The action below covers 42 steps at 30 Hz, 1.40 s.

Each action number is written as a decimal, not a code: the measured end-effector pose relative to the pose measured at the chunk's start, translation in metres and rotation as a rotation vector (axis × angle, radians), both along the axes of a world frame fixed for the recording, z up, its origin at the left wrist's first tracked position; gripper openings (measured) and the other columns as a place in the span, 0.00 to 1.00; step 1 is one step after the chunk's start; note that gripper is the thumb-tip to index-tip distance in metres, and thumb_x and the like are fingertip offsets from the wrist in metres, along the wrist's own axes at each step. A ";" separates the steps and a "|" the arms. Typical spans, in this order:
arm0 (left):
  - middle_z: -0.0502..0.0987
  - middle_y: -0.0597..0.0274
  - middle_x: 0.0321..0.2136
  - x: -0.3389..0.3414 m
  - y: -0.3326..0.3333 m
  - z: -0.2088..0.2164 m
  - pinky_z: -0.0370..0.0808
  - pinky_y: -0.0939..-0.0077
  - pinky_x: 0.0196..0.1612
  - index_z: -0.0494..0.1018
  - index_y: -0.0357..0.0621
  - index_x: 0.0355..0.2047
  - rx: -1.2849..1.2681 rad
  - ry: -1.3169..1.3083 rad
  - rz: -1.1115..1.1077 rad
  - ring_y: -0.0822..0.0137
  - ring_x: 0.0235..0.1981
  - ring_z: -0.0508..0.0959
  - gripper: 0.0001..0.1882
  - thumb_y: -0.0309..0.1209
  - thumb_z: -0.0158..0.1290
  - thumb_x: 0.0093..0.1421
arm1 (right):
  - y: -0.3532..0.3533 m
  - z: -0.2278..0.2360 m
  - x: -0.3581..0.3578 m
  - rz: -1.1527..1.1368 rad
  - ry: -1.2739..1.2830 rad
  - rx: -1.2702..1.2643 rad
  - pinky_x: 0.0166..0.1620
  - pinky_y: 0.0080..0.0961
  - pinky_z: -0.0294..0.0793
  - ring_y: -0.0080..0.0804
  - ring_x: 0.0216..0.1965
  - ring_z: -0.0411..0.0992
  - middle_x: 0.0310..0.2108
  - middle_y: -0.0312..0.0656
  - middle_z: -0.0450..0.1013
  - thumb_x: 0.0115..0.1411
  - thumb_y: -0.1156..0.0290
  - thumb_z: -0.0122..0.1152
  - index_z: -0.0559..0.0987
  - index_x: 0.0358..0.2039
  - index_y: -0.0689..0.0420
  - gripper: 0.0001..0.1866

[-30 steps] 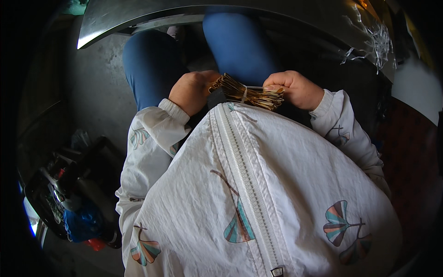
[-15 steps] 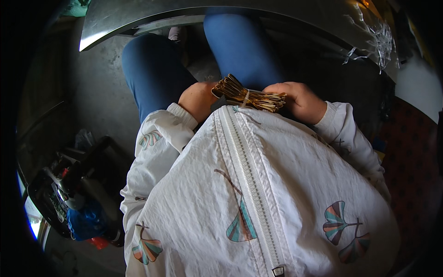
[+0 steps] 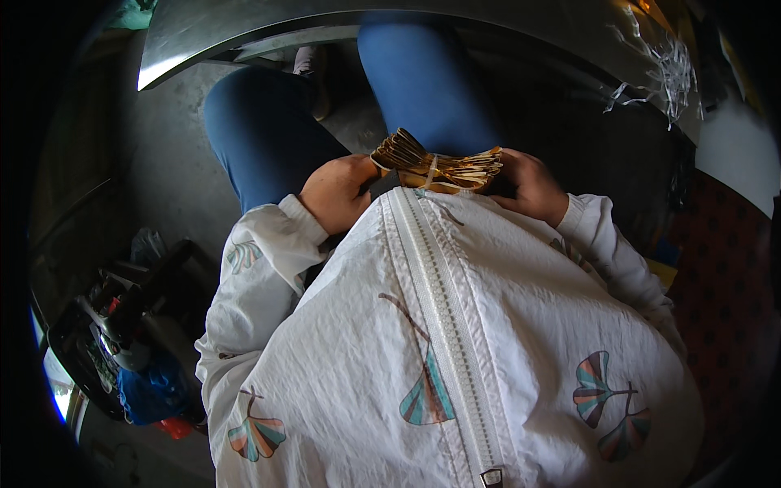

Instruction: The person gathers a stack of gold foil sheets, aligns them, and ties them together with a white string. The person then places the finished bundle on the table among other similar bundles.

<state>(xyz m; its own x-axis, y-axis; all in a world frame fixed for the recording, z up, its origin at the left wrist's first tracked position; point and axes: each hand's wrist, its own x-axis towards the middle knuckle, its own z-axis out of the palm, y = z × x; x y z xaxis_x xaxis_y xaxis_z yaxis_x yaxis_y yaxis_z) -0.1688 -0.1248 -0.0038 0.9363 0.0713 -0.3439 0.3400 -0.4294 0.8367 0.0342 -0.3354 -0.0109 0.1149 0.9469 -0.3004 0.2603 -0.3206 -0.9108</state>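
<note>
A bundle of folded gold paper (image 3: 423, 165) sits just above my lap, in front of the white jacket. Its middle is cinched by a thin pale tie (image 3: 433, 168), and the layered ends fan out to both sides. My left hand (image 3: 335, 191) is closed on the bundle's left end, with most of the fingertips out of sight. At the right end, my right hand (image 3: 530, 185) grips the folds, its fingers partly hidden behind the paper and somewhat blurred. A strip of dark material (image 3: 386, 183) shows beside my left hand, under the bundle.
A dark metal table (image 3: 268, 20) spans the far side over my knees. White plastic strands (image 3: 671, 77) hang at its right end. On the lower left stands a dark chair-like frame (image 3: 122, 313) holding a blue bag (image 3: 154, 390). Dark red patterned material (image 3: 724, 268) lies at right.
My left hand has shifted slightly left and down, and the right hand has turned around its end. The bundle looks more spread, with more gold surface showing. My left knee has moved outward.
</note>
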 end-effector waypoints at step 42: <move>0.79 0.62 0.29 0.042 0.042 0.052 0.75 0.67 0.37 0.78 0.52 0.35 0.558 0.170 -0.256 0.60 0.31 0.79 0.09 0.32 0.50 0.56 | 0.153 0.035 0.068 0.447 -0.468 -0.253 0.33 0.31 0.70 0.37 0.26 0.72 0.24 0.49 0.74 0.55 0.50 0.53 0.78 0.34 0.67 0.27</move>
